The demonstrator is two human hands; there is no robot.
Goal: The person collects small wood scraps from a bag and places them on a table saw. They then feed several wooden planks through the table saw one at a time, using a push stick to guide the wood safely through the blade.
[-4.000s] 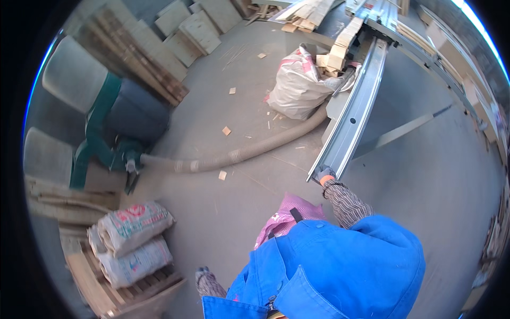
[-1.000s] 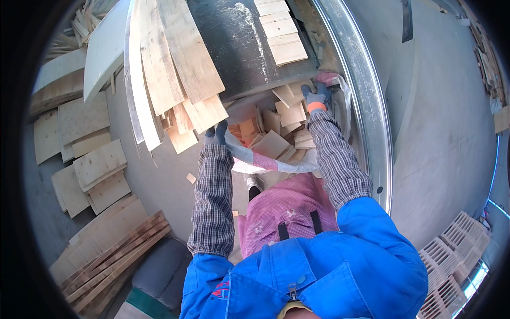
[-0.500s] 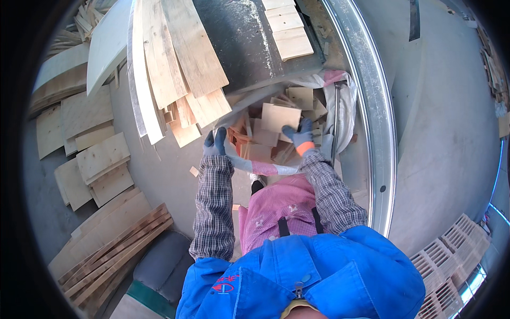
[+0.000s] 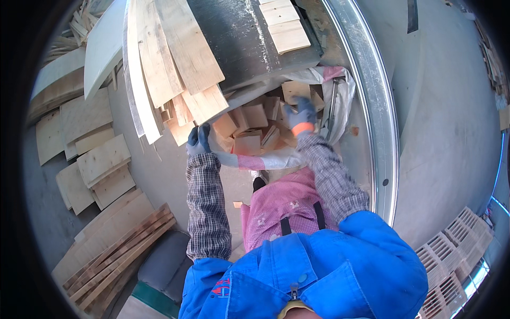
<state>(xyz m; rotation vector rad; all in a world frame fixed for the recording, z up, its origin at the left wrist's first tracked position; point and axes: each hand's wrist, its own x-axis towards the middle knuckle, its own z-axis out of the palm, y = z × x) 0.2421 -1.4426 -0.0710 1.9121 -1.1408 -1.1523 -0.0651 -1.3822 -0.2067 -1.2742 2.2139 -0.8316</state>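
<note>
A white sack with pink bands (image 4: 249, 162) is spread wide in front of me, with several small wooden offcuts (image 4: 256, 115) inside. My left hand (image 4: 198, 140), in a grey-blue glove, is closed on the sack's left rim, close to the ends of the long boards. Over the right part of the sack's mouth is my right hand (image 4: 302, 113), gloved with an orange cuff and somewhat blurred. Its fingers look apart and I see nothing held in them. Just beyond its fingertips lies a flat square wooden piece (image 4: 296, 91).
Long boards (image 4: 191, 48) overhang a dark worktop (image 4: 228, 26), which also carries a row of short boards (image 4: 287, 32). A metal rail (image 4: 380, 95) runs along the right. Stacked panels (image 4: 103, 159) and wood strips (image 4: 122, 255) lie at left; slatted pallets (image 4: 457, 255) lie lower right.
My right hand has let go of a rectangular wooden piece over the sack and moved slightly farther away. My left hand, still at the rim, has shifted left, and the sack's mouth looks wider.
</note>
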